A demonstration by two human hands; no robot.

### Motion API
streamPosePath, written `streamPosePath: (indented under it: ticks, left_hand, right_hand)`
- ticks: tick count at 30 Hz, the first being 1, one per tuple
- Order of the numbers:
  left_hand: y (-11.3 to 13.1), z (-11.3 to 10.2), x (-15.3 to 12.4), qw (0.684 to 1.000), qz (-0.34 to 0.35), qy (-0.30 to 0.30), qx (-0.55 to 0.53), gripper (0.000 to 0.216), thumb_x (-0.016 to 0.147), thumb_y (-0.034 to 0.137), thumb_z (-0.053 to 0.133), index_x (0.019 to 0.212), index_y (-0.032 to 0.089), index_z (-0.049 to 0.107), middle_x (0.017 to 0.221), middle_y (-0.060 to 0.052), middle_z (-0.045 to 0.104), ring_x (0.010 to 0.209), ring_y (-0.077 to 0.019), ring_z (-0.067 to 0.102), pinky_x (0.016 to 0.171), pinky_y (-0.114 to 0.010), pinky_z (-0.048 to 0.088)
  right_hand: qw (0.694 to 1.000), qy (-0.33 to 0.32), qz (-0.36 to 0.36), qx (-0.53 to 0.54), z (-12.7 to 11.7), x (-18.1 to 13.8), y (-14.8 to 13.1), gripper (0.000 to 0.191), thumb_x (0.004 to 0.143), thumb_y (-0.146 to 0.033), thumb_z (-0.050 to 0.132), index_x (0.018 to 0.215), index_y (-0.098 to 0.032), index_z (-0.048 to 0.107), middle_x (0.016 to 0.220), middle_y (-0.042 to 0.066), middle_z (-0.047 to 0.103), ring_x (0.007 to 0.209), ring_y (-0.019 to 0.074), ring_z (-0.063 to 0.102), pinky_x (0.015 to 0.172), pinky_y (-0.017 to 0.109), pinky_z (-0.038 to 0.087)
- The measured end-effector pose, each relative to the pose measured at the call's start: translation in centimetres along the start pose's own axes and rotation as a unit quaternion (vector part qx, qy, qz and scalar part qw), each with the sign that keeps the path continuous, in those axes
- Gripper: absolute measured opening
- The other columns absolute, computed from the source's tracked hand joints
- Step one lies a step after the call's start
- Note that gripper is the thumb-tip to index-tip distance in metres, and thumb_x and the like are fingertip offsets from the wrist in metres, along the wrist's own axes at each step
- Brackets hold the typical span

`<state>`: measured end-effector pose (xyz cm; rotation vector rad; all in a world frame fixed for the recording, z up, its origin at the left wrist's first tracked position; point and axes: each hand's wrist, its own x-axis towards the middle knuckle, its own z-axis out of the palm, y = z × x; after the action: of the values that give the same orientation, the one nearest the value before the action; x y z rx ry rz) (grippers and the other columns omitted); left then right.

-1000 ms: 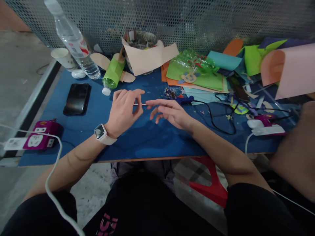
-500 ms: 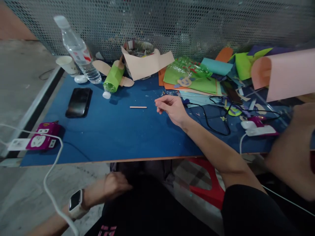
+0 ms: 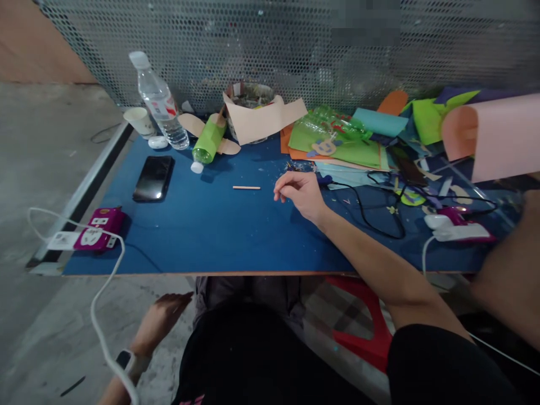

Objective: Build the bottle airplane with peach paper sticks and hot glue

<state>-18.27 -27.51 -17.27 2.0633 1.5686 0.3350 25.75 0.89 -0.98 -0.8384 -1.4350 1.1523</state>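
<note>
My right hand [image 3: 300,194] hovers low over or rests on the blue table [image 3: 202,236], its fingers curled towards the thumb. Whatever is between those fingertips, if anything, is hidden or too small to make out. A short, thin, pale stick [image 3: 246,188] lies on the table just left of that hand, not touching it. My left hand [image 3: 162,319], with a watch [image 3: 125,359] on the wrist, hangs below the front table edge. Its fingers are stretched out, and I see nothing in it.
At the back left stand a water bottle [image 3: 162,107], a paper cup [image 3: 139,121] and a small green-wrapped bottle [image 3: 210,140]. A phone [image 3: 154,177] and power strip [image 3: 99,228] lie nearer. Coloured sheets [image 3: 346,149] and a cable [image 3: 358,208] fill the right. Another person's arm [image 3: 512,270] blurs there.
My left hand has moved left and down, away from my body, and its fingers have straightened. The right hand keeps its curled shape near the stick. The whole view has shifted slightly.
</note>
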Motion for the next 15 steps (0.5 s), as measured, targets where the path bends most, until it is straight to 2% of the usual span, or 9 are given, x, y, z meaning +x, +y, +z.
streamPosePath:
  ticks: [2, 3, 4, 5, 7, 8, 9, 12, 15]
  left_hand:
    - [4.7, 1.2, 2.7, 0.992, 0.103, -0.027, -0.066, 0.041, 0.116, 0.040, 0.053, 0.126, 0.039, 0.092, 0.106, -0.007, 0.093, 0.095, -0.0359, 0.092, 0.090, -0.051, 0.077]
    - [7.3, 1.9, 4.1, 0.979, 0.173, -0.038, -0.102, 0.042, 0.116, 0.044, 0.052, 0.135, 0.039, 0.089, 0.100, -0.008, 0.092, 0.086, -0.0351, 0.091, 0.081, -0.051, 0.076]
    - [10.1, 2.3, 5.6, 0.949, 0.269, -0.043, -0.158, 0.044, 0.112, 0.055, 0.058, 0.140, 0.037, 0.087, 0.088, -0.007, 0.089, 0.070, -0.0336, 0.086, 0.063, -0.047, 0.071]
    - [12.9, 2.5, 7.0, 0.922, 0.328, -0.035, -0.204, 0.043, 0.112, 0.056, 0.061, 0.144, 0.037, 0.083, 0.085, -0.006, 0.087, 0.065, -0.0306, 0.082, 0.058, -0.045, 0.067]
    - [18.5, 1.7, 9.8, 0.865, 0.443, -0.080, -0.223, 0.038, 0.119, 0.032, 0.058, 0.153, 0.031, 0.076, 0.109, -0.007, 0.091, 0.086, -0.0232, 0.087, 0.071, -0.037, 0.068]
    - [21.0, 0.7, 11.2, 0.837, 0.513, -0.085, -0.170, 0.036, 0.119, 0.021, 0.058, 0.150, 0.024, 0.076, 0.112, -0.007, 0.089, 0.090, -0.0212, 0.085, 0.073, -0.035, 0.066]
    - [23.3, -0.7, 12.6, 0.812, 0.572, -0.054, -0.101, 0.031, 0.118, 0.014, 0.060, 0.141, 0.019, 0.078, 0.103, -0.007, 0.086, 0.084, -0.0201, 0.081, 0.068, -0.036, 0.060]
    - [27.3, -6.2, 17.5, 0.795, 0.603, 0.054, 0.033, 0.019, 0.119, 0.014, 0.064, 0.111, 0.019, 0.081, 0.088, -0.003, 0.076, 0.074, -0.0163, 0.069, 0.064, -0.035, 0.049]
    - [26.6, -11.8, 23.4, 0.831, 0.531, 0.123, 0.114, 0.022, 0.123, 0.025, 0.061, 0.113, 0.023, 0.081, 0.095, -0.003, 0.082, 0.080, -0.0179, 0.071, 0.072, -0.035, 0.050]
  right_hand:
    - [1.000, 0.004, -0.020, 0.001, 0.0, -0.3, -0.1, 0.010, 0.075, -0.023, 0.074, 0.068, -0.024, 0.081, 0.070, -0.001, 0.077, 0.055, 0.0120, 0.071, 0.049, 0.025, 0.053]
    - [0.999, 0.009, -0.033, 0.002, 0.0, -0.4, -0.2, 0.010, 0.077, -0.024, 0.076, 0.070, -0.024, 0.083, 0.074, 0.000, 0.079, 0.055, 0.0122, 0.071, 0.049, 0.026, 0.053]
    - [0.999, 0.015, -0.048, 0.002, 0.0, -0.5, -0.4, 0.009, 0.080, -0.025, 0.078, 0.073, -0.024, 0.085, 0.078, 0.001, 0.082, 0.055, 0.0125, 0.072, 0.049, 0.027, 0.053]
    - [0.998, 0.021, -0.059, -0.004, -0.1, -0.6, -0.5, 0.009, 0.082, -0.026, 0.081, 0.078, -0.025, 0.088, 0.082, 0.002, 0.085, 0.055, 0.0129, 0.073, 0.049, 0.027, 0.053]
    - [0.997, 0.033, -0.071, -0.018, -0.1, -0.6, -0.6, 0.008, 0.086, -0.031, 0.088, 0.085, -0.026, 0.093, 0.089, 0.004, 0.089, 0.055, 0.0138, 0.074, 0.048, 0.028, 0.055]
    - [0.996, 0.040, -0.074, -0.020, -0.1, -0.6, -0.6, 0.009, 0.087, -0.034, 0.091, 0.087, -0.026, 0.094, 0.090, 0.005, 0.090, 0.055, 0.0141, 0.074, 0.048, 0.028, 0.054]
    - [0.996, 0.048, -0.075, -0.019, -0.1, -0.5, -0.5, 0.010, 0.086, -0.037, 0.094, 0.087, -0.026, 0.095, 0.091, 0.006, 0.091, 0.055, 0.0144, 0.074, 0.047, 0.028, 0.054]
    - [0.994, 0.070, -0.080, -0.004, -0.2, -0.1, -0.2, 0.018, 0.083, -0.043, 0.102, 0.083, -0.027, 0.095, 0.088, 0.007, 0.091, 0.052, 0.0148, 0.073, 0.045, 0.027, 0.052]
    - [0.993, 0.081, -0.085, -0.021, -0.6, 0.1, 0.1, 0.030, 0.082, -0.055, 0.104, 0.080, -0.027, 0.094, 0.083, 0.007, 0.089, 0.051, 0.0151, 0.071, 0.044, 0.028, 0.051]
